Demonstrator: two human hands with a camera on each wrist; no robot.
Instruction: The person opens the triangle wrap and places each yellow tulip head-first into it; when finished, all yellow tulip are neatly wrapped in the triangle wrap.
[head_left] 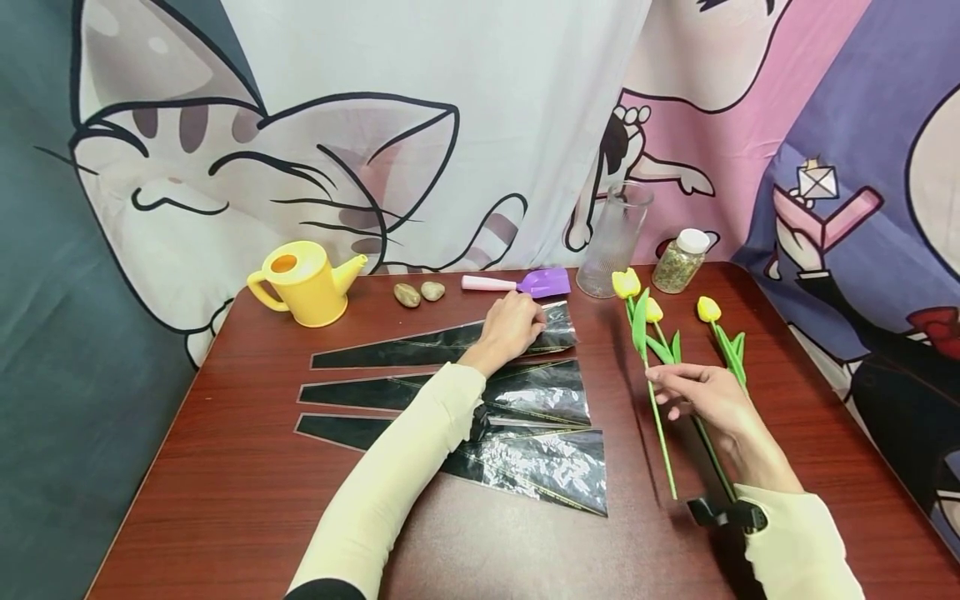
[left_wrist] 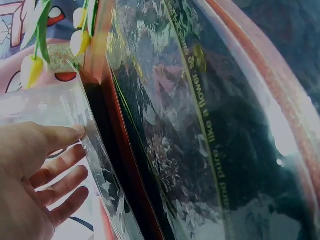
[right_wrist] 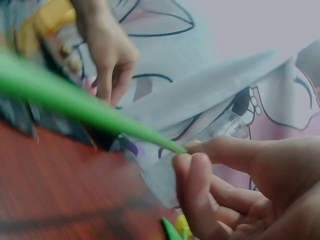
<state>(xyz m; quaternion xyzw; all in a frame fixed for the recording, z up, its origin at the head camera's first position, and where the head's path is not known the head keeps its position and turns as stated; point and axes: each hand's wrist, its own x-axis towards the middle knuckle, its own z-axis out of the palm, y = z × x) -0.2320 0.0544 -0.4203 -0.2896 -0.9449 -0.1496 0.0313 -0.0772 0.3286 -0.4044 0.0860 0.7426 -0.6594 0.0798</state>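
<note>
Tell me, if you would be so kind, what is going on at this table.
Someone is working bare-handed here. The right hand pinches a yellow tulip by its stem, above the table, while the left hand touches the farthest dark plastic flower sleeve near its wide end; whether it grips it is unclear. Two other sleeves lie flat nearer, and two more tulips lie near the right hand.

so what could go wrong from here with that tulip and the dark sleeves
The right hand pinches one tulip by its thin stem, which could twist or slip. The left forearm crosses over the two nearer sleeves and might drag them out of line. The farthest sleeve looks thin and may crease at its wide end, where the left hand is.
</note>
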